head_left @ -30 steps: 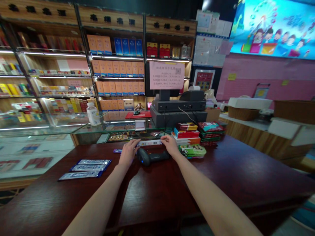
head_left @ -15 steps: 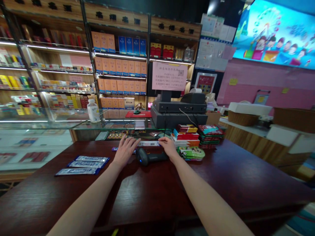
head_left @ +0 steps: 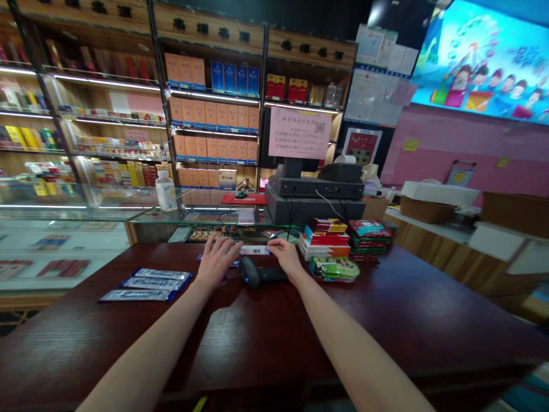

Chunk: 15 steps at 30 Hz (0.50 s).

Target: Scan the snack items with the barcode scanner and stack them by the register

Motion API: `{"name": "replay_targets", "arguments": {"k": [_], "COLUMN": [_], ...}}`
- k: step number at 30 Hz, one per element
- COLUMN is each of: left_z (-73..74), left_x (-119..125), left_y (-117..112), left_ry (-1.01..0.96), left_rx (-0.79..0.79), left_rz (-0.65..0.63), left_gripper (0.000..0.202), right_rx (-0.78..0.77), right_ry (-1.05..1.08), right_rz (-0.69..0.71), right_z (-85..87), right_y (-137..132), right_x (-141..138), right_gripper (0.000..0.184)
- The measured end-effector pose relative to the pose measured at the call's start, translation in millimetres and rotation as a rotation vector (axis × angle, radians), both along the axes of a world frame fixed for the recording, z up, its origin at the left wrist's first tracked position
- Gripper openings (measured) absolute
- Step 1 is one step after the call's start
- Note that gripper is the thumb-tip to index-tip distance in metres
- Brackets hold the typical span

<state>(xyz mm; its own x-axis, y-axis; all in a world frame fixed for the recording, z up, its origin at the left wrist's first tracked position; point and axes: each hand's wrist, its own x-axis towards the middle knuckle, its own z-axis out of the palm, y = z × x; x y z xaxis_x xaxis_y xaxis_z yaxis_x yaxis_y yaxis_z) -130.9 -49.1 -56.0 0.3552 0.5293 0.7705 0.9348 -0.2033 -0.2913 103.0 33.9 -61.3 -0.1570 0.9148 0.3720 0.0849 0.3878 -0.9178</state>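
Note:
Behind the scanner, a narrow whitish packet (head_left: pixel 255 250) with a barcode lies between my two hands. My right hand (head_left: pixel 285 256) pinches its right end between thumb and fingers. My left hand (head_left: pixel 218 260) reaches over its left end, fingers stretched out and slightly apart; whether they touch it is hard to tell. Under and beside the left hand shows part of a purple packet (head_left: pixel 235 264). A black barcode scanner (head_left: pixel 253 273) with a blue light lies just in front of the hands. Several long blue-and-silver packets (head_left: pixel 148 281) lie overlapping at left.
Right of my hands are a green snack pack (head_left: pixel 334 268), stacked red and white boxes (head_left: pixel 326 240) and dark green-red packs (head_left: pixel 371 239). Behind stand a cash register (head_left: pixel 315 197), a glass counter (head_left: pixel 201 214) and a white bottle (head_left: pixel 166 191). The dark wooden table (head_left: pixel 257 337) extends toward me.
The whitish packet and my right hand have shifted a little to the left, closer to my left hand. The camera view has moved slightly.

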Motion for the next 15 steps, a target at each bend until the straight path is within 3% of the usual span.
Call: {"name": "replay_targets", "arguments": {"k": [8,11,15], "left_z": [-1.3,-4.5,-9.1], "left_x": [-6.5,-9.8,-13.7], "left_y": [-7.8,-10.9,-12.2], "left_ry": [-0.056,-0.084,-0.108], "left_rx": [0.006,0.007,0.036], "left_rz": [0.056,0.066,0.076], "left_gripper": [0.032,0.032,0.032], "right_rx": [0.025,0.143,0.376], "right_ry": [-0.147,-0.280,-0.539], "right_rz": [0.108,0.079,0.165], "right_z": [-0.2,2.4,6.9], "right_y": [-11.5,-24.1,-47.6], "right_x": [10.5,23.4,43.9], "right_gripper": [0.036,0.039,0.041]}}
